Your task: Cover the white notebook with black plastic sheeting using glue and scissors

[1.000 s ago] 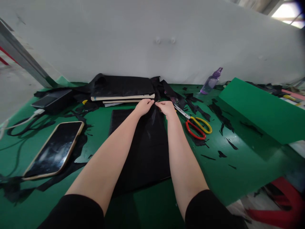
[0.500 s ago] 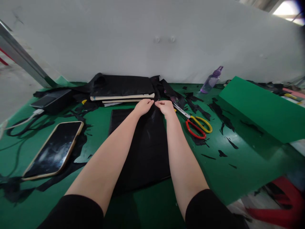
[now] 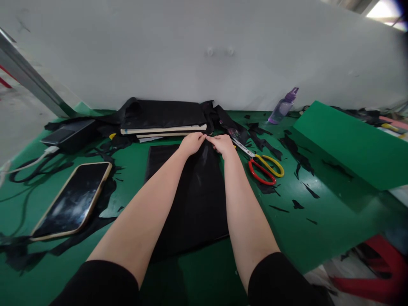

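Observation:
A flat black sheet (image 3: 197, 204), fabric-like, lies on the green table under my forearms. At its far edge my left hand (image 3: 191, 143) is closed in a pinch, fingertips on the black material. My right hand (image 3: 222, 144) pinches right beside it, and the fingertips of both hands meet. The bit of black material between them is mostly hidden by the fingers. Just beyond lies a black-covered stack (image 3: 164, 114) with pale page-like layers below. Scissors (image 3: 255, 157) with one red and one yellow handle rest open-handled to the right of my right hand.
A phone (image 3: 73, 199) lies at the left, near a black box (image 3: 68, 136) with a white cable. Black scraps (image 3: 296, 155) are strewn about. A purple spray bottle (image 3: 283, 107) stands by the grey wall (image 3: 159, 51). A green panel (image 3: 353, 144) stands at the right.
My right fingertips have moved slightly left and now touch the left ones; a small gap showed between them before. The sheet and the scissors stay where they were.

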Available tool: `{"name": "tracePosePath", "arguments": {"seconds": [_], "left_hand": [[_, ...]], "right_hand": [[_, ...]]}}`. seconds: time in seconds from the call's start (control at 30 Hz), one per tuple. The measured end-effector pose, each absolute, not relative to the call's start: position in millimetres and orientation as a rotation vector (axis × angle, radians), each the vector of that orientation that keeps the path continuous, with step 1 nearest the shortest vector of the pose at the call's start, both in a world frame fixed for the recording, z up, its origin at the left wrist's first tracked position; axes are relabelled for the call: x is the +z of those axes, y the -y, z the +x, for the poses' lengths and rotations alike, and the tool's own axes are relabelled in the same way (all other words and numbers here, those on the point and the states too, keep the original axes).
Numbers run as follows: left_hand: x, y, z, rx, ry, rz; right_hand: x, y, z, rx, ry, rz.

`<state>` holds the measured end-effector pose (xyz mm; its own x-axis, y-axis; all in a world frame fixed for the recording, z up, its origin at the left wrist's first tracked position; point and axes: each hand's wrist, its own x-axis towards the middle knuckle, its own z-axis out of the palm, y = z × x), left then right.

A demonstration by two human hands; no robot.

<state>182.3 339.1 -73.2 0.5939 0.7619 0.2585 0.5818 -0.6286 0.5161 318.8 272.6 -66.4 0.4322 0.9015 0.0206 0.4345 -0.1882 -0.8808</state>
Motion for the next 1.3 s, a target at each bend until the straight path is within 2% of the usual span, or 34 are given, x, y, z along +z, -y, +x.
{"name": "tracePosePath", "arguments": {"seconds": [0.37, 0.9, 1.03, 1.3], "left_hand": [[-69.6, -327.1, 183.7, 0.585, -1.163, 2.675], [-69.4, -322.0, 182.1, 0.611, -1.246, 2.713], [-70.6, -323.0, 182.1, 0.626, -1.236, 2.728], [-69.9, -322.5, 182.2, 0.654, -1.202, 2.768]], "right_hand": [[-57.6, -248.8, 309.1, 0.713, 1.177, -1.825], [-42.1, -140.7, 293.2, 1.032, 1.075, -1.756], [-41.7, -129.0, 291.8, 1.043, 1.23, -1.733], [-40.2, -119.6, 293.9, 1.259, 1.143, -1.72]]}}
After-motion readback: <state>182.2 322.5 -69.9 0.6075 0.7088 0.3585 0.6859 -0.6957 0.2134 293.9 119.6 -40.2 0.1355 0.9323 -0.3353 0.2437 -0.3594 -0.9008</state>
